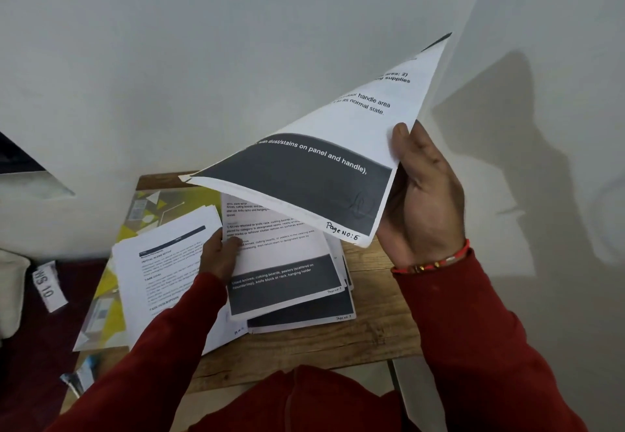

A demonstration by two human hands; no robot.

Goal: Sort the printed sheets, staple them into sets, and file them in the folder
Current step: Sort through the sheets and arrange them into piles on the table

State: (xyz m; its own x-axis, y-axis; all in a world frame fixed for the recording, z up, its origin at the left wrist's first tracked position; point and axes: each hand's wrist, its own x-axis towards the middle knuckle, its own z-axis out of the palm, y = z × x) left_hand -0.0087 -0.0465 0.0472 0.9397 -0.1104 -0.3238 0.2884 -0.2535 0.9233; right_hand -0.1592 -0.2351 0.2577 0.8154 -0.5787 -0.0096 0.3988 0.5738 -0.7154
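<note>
wooden table, white wall, maroon floor

Lay on a small table set against the wall: a folder at the left, a stack of sheets upon it, a second pile to the right of that, fanned and overlapping. Rested on the seam between the two piles: the left hand. Hung above the right pile, clear of the table: a lifted sheet, pinched at its right edge by the right hand. Left of the table, lower down: a labelled tag.
</note>
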